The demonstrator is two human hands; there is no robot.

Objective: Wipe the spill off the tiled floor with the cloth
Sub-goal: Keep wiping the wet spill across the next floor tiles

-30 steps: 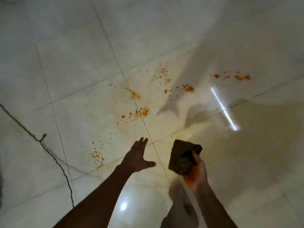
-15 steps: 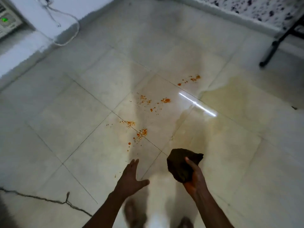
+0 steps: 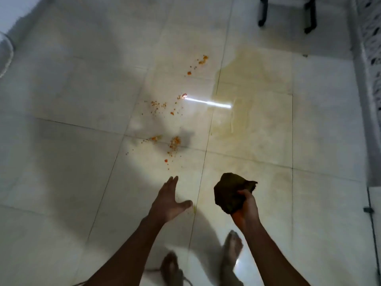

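Orange spatter [image 3: 174, 144] lies scattered over the pale tiled floor [image 3: 72, 162], with more specks further off [image 3: 202, 59] and around the middle [image 3: 158, 105]. To its right spreads a yellowish wet patch [image 3: 253, 96]. My right hand [image 3: 246, 209] grips a bunched dark olive cloth [image 3: 228, 193], held above the floor, short of the spatter. Beside it, my left hand [image 3: 170, 200] hovers empty with fingers extended and thumb out. Both hands are in the air, nearer to me than the spill.
Black furniture legs [image 3: 261, 15] stand at the top right. A speckled wall base [image 3: 369, 79] runs down the right edge. A round white object [image 3: 5, 56] sits at the left edge. My bare feet [image 3: 232, 250] are on the tiles below my hands.
The view has swung round and pulled back, so the spill now lies straight ahead with the wet patch in sight. Both hands keep their pose; the cloth stays in my right hand.
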